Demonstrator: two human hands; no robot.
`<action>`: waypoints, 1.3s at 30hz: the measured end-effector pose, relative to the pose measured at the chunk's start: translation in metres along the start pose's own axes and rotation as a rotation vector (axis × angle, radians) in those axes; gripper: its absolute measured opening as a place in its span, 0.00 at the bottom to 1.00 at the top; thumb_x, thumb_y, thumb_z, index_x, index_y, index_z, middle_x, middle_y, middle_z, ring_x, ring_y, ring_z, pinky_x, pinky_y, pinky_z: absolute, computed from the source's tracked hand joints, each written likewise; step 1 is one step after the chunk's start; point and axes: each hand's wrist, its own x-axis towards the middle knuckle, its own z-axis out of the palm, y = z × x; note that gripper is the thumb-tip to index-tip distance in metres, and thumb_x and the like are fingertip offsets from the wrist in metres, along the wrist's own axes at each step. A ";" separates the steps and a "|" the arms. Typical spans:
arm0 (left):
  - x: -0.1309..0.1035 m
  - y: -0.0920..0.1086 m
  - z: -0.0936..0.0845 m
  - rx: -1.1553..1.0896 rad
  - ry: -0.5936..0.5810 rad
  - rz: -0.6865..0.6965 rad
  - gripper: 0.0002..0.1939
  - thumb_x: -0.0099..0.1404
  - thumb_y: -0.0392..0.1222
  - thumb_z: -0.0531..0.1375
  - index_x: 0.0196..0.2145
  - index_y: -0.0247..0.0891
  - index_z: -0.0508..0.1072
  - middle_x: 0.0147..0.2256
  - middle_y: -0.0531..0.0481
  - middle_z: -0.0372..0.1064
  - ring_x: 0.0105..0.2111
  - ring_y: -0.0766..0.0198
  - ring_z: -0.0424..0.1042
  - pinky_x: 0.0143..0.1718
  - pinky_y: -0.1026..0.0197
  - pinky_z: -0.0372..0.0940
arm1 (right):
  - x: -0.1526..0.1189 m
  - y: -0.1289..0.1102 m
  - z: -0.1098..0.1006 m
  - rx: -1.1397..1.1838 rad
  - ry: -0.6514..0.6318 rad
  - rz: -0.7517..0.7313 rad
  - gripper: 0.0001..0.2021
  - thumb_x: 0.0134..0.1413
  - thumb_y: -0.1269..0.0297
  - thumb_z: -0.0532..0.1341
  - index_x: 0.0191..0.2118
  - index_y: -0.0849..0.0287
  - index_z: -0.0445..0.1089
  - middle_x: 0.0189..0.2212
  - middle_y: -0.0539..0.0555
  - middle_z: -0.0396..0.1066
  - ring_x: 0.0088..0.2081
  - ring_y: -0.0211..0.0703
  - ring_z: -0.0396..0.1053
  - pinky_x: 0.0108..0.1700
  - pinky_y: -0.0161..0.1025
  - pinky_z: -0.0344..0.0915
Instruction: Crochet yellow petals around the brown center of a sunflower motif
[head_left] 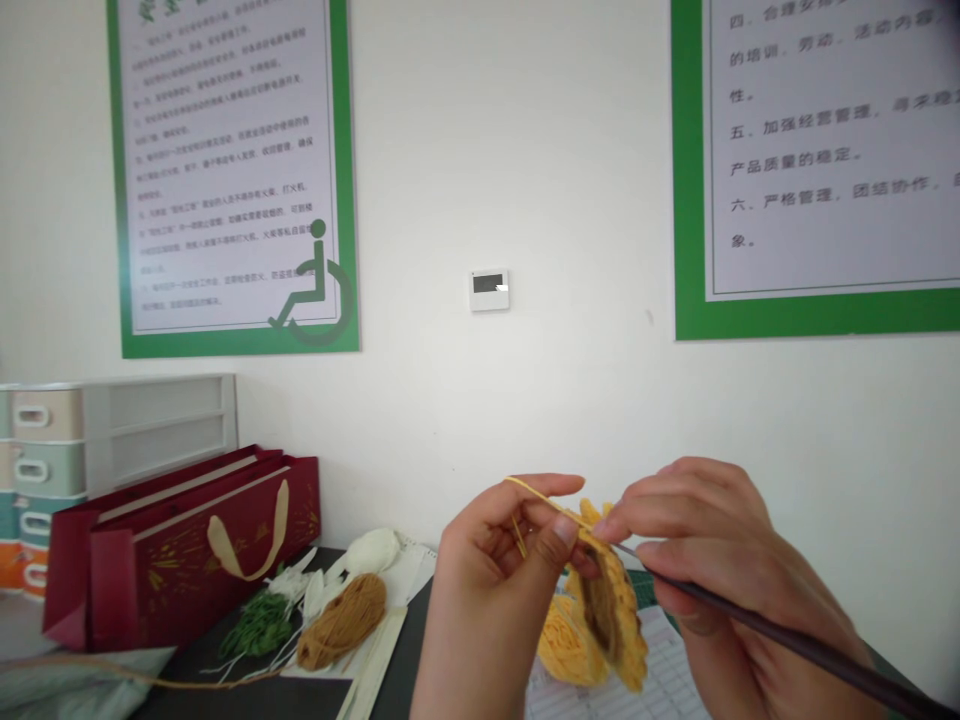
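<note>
My left hand (487, 570) pinches the upper edge of a crocheted piece (626, 620), yellow with a brown inner part, between thumb and fingers. Over its raised index finger runs a strand of yellow yarn (544, 493). A crochet hook (780, 632) with a dark handle lies in my right hand (720, 550), whose fingers are closed round it. The hook's thin metal shaft reaches the piece's top edge, and its tip is hidden by fingers and yarn. Behind the piece, low down, sits a ball of yellow yarn (566, 645), partly covered by my left hand and the piece.
Printed paper (667, 665) lies on the dark table below my hands. To the left are a brown skein (341, 620), green yarn (259, 625), white yarn (371, 552) and a maroon gift bag (202, 545). Stacked drawers (161, 430) stand behind, against the wall.
</note>
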 end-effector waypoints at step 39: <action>0.002 -0.002 0.009 -0.277 0.065 -0.023 0.20 0.51 0.27 0.74 0.42 0.35 0.83 0.23 0.54 0.74 0.23 0.70 0.72 0.27 0.70 0.68 | -0.024 0.009 0.054 -0.184 0.493 -0.013 0.12 0.55 0.79 0.65 0.38 0.52 0.76 0.36 0.51 0.75 0.37 0.44 0.73 0.38 0.46 0.73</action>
